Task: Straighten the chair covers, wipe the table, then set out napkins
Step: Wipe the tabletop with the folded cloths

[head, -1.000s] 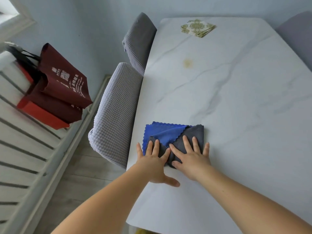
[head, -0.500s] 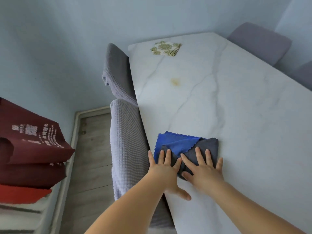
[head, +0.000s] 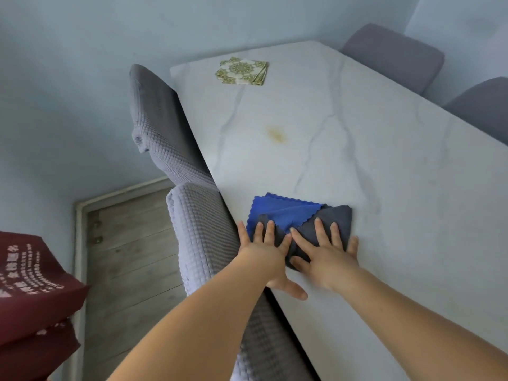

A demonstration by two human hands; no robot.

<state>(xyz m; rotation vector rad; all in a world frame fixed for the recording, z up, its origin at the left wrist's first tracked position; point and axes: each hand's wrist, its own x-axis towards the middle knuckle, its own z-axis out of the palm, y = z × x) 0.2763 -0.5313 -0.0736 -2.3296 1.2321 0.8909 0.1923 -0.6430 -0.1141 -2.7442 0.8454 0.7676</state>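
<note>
1. While both hands lie flat on it, the folded cleaning cloth (head: 299,218), blue on one face and dark grey on the other, sits on the marble-patterned table (head: 384,188) close to its left edge.
2. The left hand (head: 264,251) presses the cloth's left part with straight, spread fingers, its thumb stretched out on the bare tabletop nearer the person.
3. The right hand (head: 327,251) presses the grey part of the cloth, fingers straight and fanned, the little finger just off the cloth's right side.
4. Neither hand curls round or pinches anything.
5. A yellowish stain (head: 277,133) marks the tabletop beyond the cloth, well apart from it.
6. A small stack of green-patterned paper napkins (head: 242,70) lies near the table's far left corner.
7. Two chairs in grey waffle-textured covers stand against the left edge: the near chair (head: 203,237) just beside the left wrist, the far chair (head: 159,125) beyond it.
8. Two more grey chairs (head: 393,55) stand along the table's far right edge.
9. Dark red bags (head: 30,292) with white print show at the lower left, above a wooden floor (head: 129,243).
</note>
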